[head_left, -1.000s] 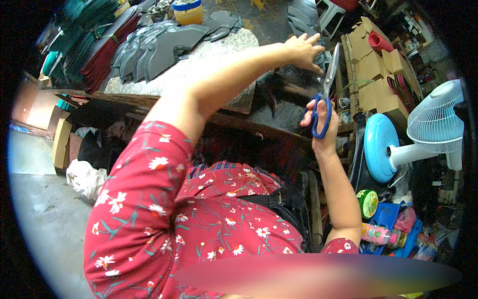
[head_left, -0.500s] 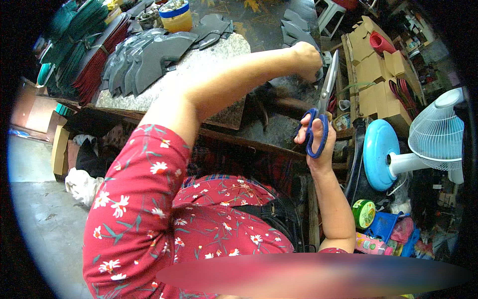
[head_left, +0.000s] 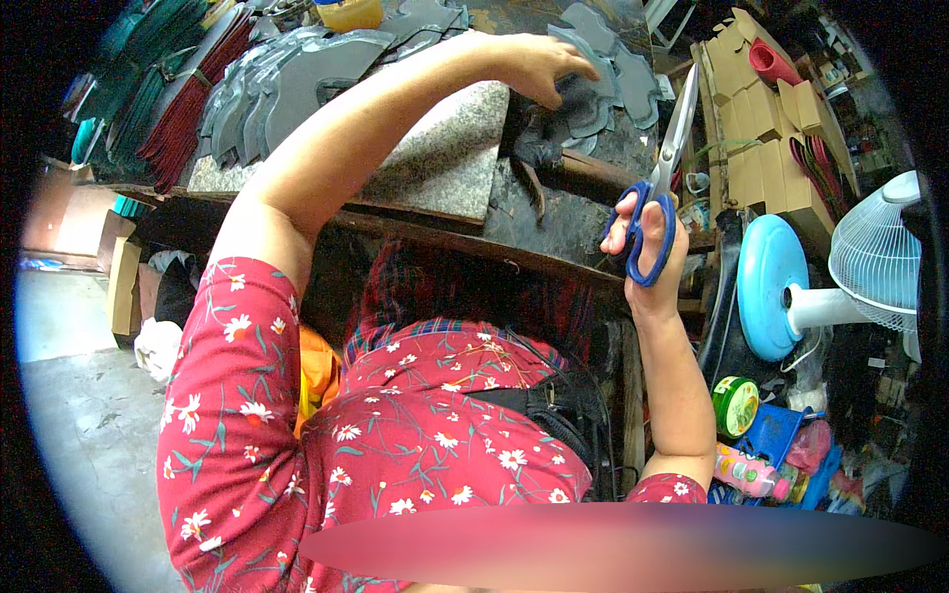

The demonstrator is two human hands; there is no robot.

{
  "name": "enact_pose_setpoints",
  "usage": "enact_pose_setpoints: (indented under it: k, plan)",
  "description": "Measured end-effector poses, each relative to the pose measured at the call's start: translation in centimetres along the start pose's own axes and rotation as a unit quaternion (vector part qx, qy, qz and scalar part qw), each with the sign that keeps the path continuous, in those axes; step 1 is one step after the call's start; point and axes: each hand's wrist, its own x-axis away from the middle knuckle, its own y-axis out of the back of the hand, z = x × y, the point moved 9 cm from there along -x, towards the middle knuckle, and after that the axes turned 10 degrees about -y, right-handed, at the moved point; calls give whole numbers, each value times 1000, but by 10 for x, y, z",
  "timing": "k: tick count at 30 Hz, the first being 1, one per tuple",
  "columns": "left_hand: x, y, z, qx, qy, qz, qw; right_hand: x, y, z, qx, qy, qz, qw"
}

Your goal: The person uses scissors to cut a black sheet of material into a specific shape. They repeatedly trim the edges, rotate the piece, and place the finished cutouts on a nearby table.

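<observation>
My right hand (head_left: 652, 252) holds a large pair of scissors (head_left: 672, 148) by its blue handles, blades pointing away from me. The blades look closed. My left arm reaches across the bench, and my left hand (head_left: 539, 67) has its fingers stretched apart with nothing in them. It is beside a loose pile of flat, dark grey cut pieces (head_left: 633, 84) with curved outlines. Another overlapping stack of similar grey pieces (head_left: 311, 89) lies to the left, on a speckled stone slab (head_left: 450, 148), partly behind my left forearm.
Bundles of dark red strips (head_left: 183, 128) and green strips lie at the far left. A yellow tub (head_left: 349, 14) stands at the back. Open cardboard boxes (head_left: 756, 109) line the right side. Nearer are a blue-based fan (head_left: 773, 287) and a green round container (head_left: 734, 406).
My left hand has gone from closed to open and moved left, uncovering the right-hand grey pile. The scissors stay in my right hand, and the view has shifted slightly.
</observation>
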Motion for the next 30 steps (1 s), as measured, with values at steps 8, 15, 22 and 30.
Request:
enact_pose_setpoints:
  k: [8, 15, 22, 30]
  plan:
    - [-7, -9, 4, -59, -28, -18, 998, -7, 1, 0, 28, -29, 19, 999]
    - [-26, -14, -31, -247, -134, -58, 958, -17, 35, 46, 380, -98, -18, 920]
    - [-25, -4, 10, -55, -14, -192, 980, -13, 24, 93, 779, -29, -70, 622]
    - [38, 78, 63, 124, 140, -535, 824, -28, 18, 79, 808, -86, -19, 583]
